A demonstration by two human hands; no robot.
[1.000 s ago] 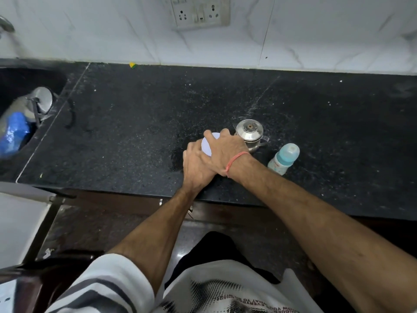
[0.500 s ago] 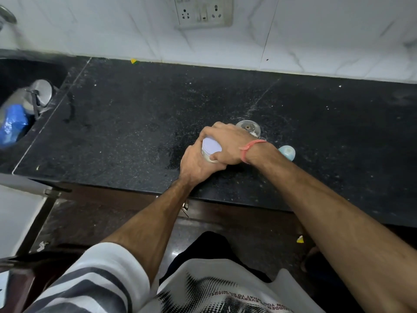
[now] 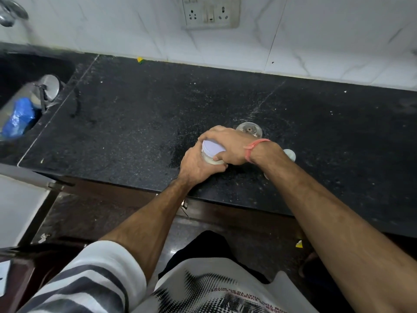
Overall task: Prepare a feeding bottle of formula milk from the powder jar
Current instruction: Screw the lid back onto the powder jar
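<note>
The powder jar (image 3: pixel 208 159), clear with pale powder inside, stands on the black counter (image 3: pixel 140 123) near its front edge. My left hand (image 3: pixel 197 166) wraps around the jar's body. My right hand (image 3: pixel 228 145) grips its pale lilac lid (image 3: pixel 212 148) from above, fingers curled over the rim. Behind my right wrist, only the light blue cap of the feeding bottle (image 3: pixel 290 154) shows. The steel pot (image 3: pixel 249 129) with a lid is partly hidden behind my right hand.
A sink (image 3: pixel 24 71) lies at the far left with a steel vessel (image 3: pixel 45 91) and a blue bag (image 3: pixel 19 119) in it. A tiled wall with a socket plate (image 3: pixel 209 13) backs the counter. The counter's front edge runs just below my hands.
My right hand has turned on the lid, its wrist swinging rightward over the bottle. The camera has come closer and tilted, so the bottle and pot are now mostly hidden.
</note>
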